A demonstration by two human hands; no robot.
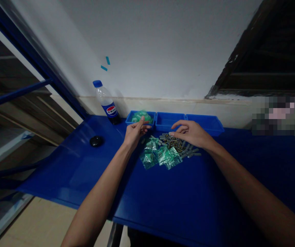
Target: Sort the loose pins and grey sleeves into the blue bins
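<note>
My left hand [135, 133] is in front of a blue bin [128, 120] holding crumpled green plastic bags [142, 115]. Its thumb points up, apart from the loosely bent fingers; nothing shows between them and the palm is hidden. My right hand [190, 133] hovers over a pile of brassy screws [176, 143] and grey wall plugs [189, 151]. Thumb and bent forefinger come together at the pile's far left edge; what they pinch is too small to make out. Several small clear-green bags [168, 157] with parts inside lie between my forearms, against the pile.
Two more blue bins [170, 120] continue the row along the wall. Left of them stand a Pepsi bottle [108, 106] and a black computer mouse [96, 141] on the blue table [162, 195]. A blue metal frame [29, 92] rises at the left; a blurred patch covers the far right.
</note>
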